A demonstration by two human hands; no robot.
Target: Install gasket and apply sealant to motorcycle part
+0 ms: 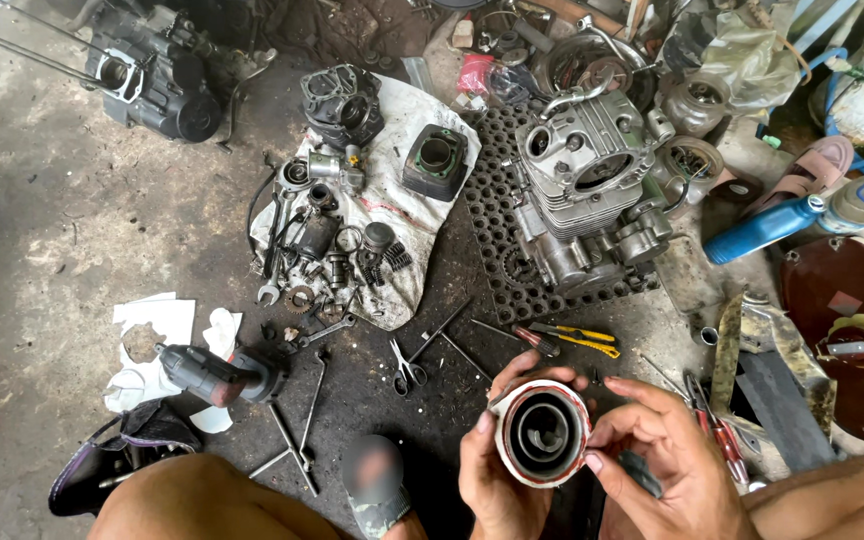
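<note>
Between both hands [497, 470] [667, 455]: cylinder sleeve [542, 432].

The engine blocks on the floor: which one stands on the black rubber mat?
The large silver engine at upper right stands on the mat. The dark engine at upper left sits on bare concrete.

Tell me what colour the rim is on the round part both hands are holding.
Red, around a pale body with a dark hollow centre: the round part, held by left hand and right hand, head view.

Two engine blocks [592, 190] [157, 75], one scissors [408, 372], two hands [500, 470] [667, 455].
</note>
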